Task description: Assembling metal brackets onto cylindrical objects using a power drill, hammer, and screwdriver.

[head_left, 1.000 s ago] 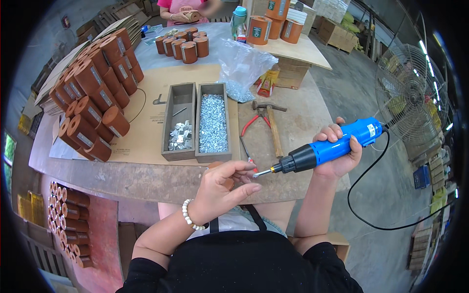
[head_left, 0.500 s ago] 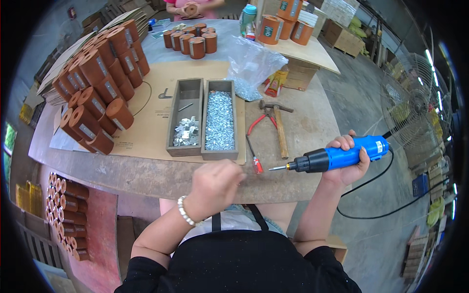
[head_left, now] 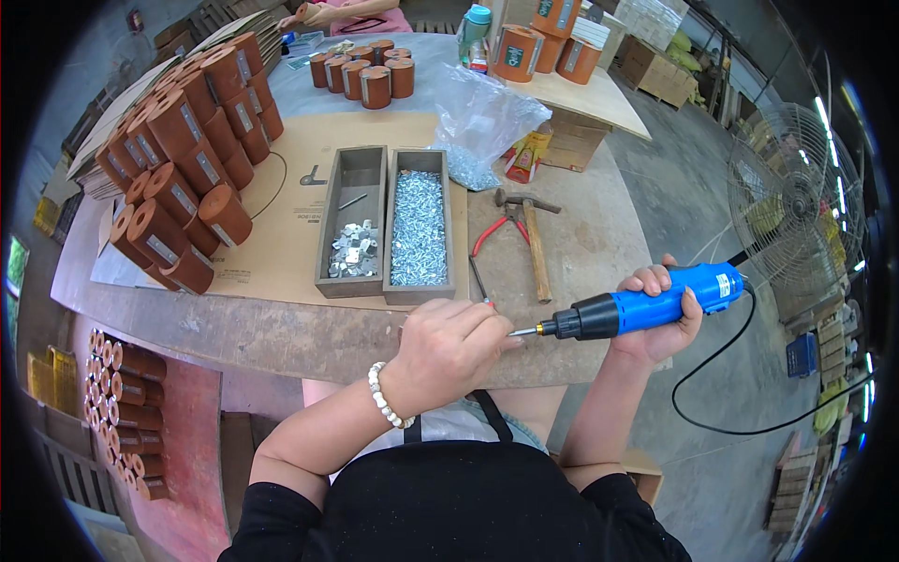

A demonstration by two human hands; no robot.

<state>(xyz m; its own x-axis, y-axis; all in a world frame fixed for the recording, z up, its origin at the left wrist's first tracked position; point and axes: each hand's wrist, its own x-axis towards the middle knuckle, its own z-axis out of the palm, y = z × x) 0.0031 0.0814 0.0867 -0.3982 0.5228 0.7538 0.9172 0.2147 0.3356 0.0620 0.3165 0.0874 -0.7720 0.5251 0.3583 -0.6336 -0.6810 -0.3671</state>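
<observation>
My right hand (head_left: pixel 663 309) is wrapped round a blue electric screwdriver (head_left: pixel 599 314), held level above the table's right front edge with its bit pointing left. My left hand (head_left: pixel 456 342), a bead bracelet on its wrist, is closed at the tip of the bit. Whatever its fingers pinch is hidden from view. Beyond the left hand stand two long grey trays side by side. The left tray (head_left: pixel 325 239) has small metal plates (head_left: pixel 358 248) and a thin rod in it; the right tray (head_left: pixel 450 267) is filled with small silvery screws (head_left: pixel 420 229).
A hammer (head_left: pixel 537 248) and red-handled pliers (head_left: pixel 492 234) lie right of the trays. Brown cylinders (head_left: pixel 178 192) are stacked at the left, with more at the back. A plastic bag (head_left: pixel 487 112) sits behind. The screwdriver's black cord (head_left: pixel 688 407) loops at the right. Another person (head_left: pixel 361 19) works across the table.
My left hand has moved right, up to the screwdriver's bit. The screwdriver has shifted slightly left in my right hand. The person across the table has moved left.
</observation>
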